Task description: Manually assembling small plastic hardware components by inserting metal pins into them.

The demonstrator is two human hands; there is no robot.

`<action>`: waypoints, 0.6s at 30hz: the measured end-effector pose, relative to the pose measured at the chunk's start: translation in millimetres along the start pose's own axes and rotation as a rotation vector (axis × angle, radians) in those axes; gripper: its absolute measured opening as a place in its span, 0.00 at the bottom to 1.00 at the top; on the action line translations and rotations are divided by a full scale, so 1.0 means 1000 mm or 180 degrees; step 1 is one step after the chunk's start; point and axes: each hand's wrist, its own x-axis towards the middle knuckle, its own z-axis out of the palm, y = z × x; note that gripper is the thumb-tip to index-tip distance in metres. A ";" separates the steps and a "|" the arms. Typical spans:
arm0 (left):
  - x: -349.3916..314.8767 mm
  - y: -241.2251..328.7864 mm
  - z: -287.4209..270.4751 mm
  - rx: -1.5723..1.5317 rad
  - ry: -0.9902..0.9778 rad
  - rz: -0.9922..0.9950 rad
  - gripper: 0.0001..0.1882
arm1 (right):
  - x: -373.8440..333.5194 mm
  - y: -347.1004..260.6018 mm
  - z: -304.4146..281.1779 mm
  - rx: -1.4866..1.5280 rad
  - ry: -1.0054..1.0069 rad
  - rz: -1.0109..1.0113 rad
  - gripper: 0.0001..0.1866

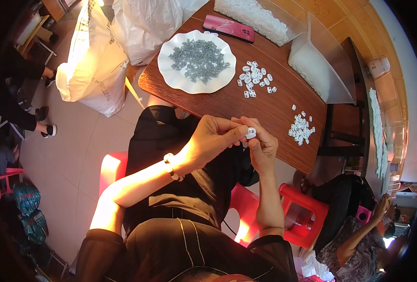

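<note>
Holding one small white plastic piece (251, 133) between them, the left hand (213, 138) and the right hand (263, 145) meet above the lap, just short of the near edge of the brown wooden table (274, 113).

- Left hand: fingers curled, thumb and fingertips pinched on the near side of the piece. A beaded bracelet (172, 168) circles the wrist.
- Right hand: fingers closed around the far side of the same piece, thumb uppermost.
- White scalloped plate (171, 75): on the table's left end, carrying a heap of small grey parts (199, 59).
- Loose white pieces (255, 79): a scattered group just right of the plate.
- Second cluster of white pieces (301, 128): near the table's right front, closest to the hands.
- Red phone (228, 27): flat at the far edge, beyond the plate.
- Clear trays (312, 42): far right of the table, one filled with white pieces.
- Large white sacks (95, 61): on the floor to the left of the table.
- Red plastic stool (302, 211): to the right, below the table.
- Another person (359, 239): seated at lower right, apart from the hands.
</note>
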 end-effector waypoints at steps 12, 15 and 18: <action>-0.004 -0.003 0.006 -0.0131 0.0100 -0.0109 0.12 | 0.000 0.007 0.000 -0.0271 0.0135 -0.0452 0.25; -0.005 -0.005 0.007 -0.0117 0.0130 -0.0081 0.12 | 0.000 0.008 0.000 -0.0285 0.0158 -0.0507 0.24; -0.005 -0.004 0.008 -0.0097 0.0140 -0.0050 0.12 | 0.000 0.006 0.001 -0.0342 0.0148 -0.0495 0.25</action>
